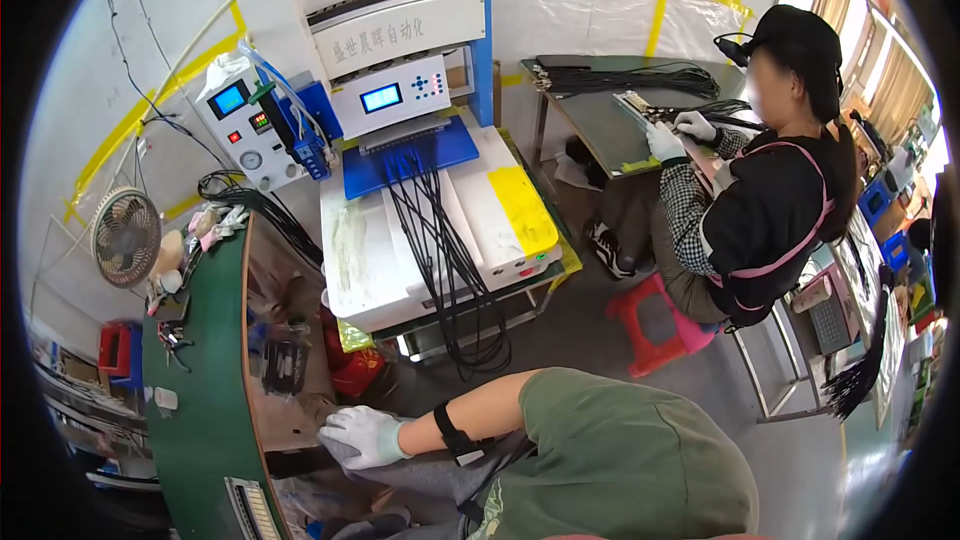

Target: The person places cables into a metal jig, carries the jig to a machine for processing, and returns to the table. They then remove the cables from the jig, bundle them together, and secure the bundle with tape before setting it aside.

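My right hand (362,437), in a white glove, lies over my grey-trousered knee near the lower middle. Its fingers are draped loosely over the cloth and hold no visible object. A black strap with a small device (462,440) is round that forearm. My left hand is out of the picture. Beyond my knee stands a white machine (375,280) with a lit screen. On its blue plate (365,175) sits a metal fixture (405,135), from which several black cables (450,260) hang down over the front edge.
A green bench (195,420) runs along the left, bearing pliers (172,340), a small white cup (165,398) and a fan (126,237). A control box (250,125) stands behind. At right, a gloved co-worker (770,180) handles a strip at a table (600,120) with black cables; a red stool (650,325) is beneath.
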`<state>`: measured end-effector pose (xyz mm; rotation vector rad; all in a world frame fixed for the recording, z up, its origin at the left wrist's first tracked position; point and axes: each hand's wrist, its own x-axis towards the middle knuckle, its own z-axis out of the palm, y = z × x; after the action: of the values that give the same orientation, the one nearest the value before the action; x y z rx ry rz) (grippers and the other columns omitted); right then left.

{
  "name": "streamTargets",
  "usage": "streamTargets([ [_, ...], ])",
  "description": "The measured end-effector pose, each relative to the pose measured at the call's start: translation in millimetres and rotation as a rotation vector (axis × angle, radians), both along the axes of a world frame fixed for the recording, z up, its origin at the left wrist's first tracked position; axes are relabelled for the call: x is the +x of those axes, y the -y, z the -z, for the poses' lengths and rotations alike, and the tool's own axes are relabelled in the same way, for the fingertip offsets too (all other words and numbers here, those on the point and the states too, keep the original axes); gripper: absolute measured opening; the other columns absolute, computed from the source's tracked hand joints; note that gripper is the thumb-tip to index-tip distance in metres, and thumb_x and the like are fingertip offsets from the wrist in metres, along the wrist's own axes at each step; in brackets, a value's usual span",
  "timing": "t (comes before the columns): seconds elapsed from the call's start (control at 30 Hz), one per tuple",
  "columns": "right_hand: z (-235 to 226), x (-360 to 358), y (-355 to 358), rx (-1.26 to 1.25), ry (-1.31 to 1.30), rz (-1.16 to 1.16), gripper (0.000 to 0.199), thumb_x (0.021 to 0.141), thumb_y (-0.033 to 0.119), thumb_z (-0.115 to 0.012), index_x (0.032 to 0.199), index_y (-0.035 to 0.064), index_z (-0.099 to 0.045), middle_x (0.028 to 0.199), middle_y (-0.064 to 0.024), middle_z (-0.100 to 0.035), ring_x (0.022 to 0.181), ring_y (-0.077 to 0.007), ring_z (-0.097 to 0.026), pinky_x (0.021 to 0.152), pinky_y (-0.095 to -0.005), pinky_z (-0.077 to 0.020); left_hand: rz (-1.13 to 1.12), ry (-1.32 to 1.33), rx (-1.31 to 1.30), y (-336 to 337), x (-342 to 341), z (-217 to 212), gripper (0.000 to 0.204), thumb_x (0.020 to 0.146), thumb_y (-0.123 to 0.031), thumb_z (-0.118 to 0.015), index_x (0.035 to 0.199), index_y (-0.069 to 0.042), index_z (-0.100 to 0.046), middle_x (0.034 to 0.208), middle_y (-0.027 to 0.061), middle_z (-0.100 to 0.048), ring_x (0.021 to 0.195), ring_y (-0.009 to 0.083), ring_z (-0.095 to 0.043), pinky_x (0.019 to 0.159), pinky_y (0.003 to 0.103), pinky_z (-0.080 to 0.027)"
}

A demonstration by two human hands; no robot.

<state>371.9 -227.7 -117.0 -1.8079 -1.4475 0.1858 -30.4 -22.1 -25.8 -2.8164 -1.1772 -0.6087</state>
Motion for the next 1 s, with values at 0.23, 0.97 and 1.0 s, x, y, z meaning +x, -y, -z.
streamTargets([
  [0.23,6.9,1.1,-0.5,0.018,0.007,0.030,0.073,0.073,0.041,-0.071,0.133,0.0049,-0.054,0.126,-0.0207,-0.056,0.117,-0.0375,-0.055,0.097,-0.0473,-0.0444,-0.086,-0.050,-0.007,5.3,7.9,-5.9,0.080,0.075,-0.047,-0.079,0.133,0.004,-0.056,0.114,0.0303,-0.063,0.105,0.0453,-0.060,0.094,0.050,-0.048],
  [0.97,2.3,13.3,3.4,0.002,-0.016,0.049,0.072,0.073,0.041,-0.071,0.133,0.0054,-0.055,0.127,-0.0200,-0.056,0.118,-0.0374,-0.054,0.099,-0.0476,-0.0443,-0.095,-0.095,0.006,-5.9,-3.3,2.5,0.080,0.074,-0.047,-0.079,0.131,0.006,-0.057,0.113,0.0314,-0.063,0.105,0.0469,-0.060,0.093,0.051,-0.048],
  [1.0,-0.5,14.7,4.6,-0.032,-0.032,0.035,0.072,0.074,0.041,-0.071,0.134,0.0053,-0.054,0.130,-0.0208,-0.055,0.121,-0.0376,-0.053,0.101,-0.0475,-0.0431,-0.102,-0.096,0.015,-6.5,-5.0,3.1,0.081,0.074,-0.047,-0.079,0.131,0.006,-0.057,0.114,0.0316,-0.063,0.105,0.0469,-0.060,0.094,0.051,-0.048],
])
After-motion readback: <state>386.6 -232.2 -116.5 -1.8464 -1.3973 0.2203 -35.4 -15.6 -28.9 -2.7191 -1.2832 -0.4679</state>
